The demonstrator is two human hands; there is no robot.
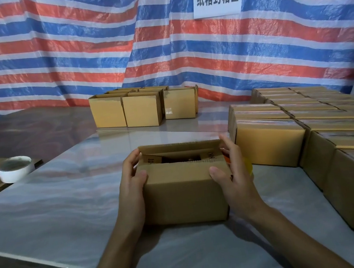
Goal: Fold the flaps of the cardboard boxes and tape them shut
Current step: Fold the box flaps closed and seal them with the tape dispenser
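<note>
1. Tape roll [14, 169]: white, well out to the left of the left hand, untouched. Risk: reaching for it means letting go of the flaps, which may spring up.
2. Left hand [132, 178]: grasping the box's left end, thumb on the near flap, fingers curled over the top edge.
3. Cardboard box [184, 190]: between both hands on the table [58, 202]; long flaps only part-closed, a dark gap showing. Risk: uneven pressure could skew the seam or push the flaps inside.
4. Right hand [231, 169]: grasping the right end likewise; an orange-yellow object behind it, unidentifiable.
5. Sealed boxes [305, 141]: stacked close right of the right hand. Risk: an elbow knock.
</note>
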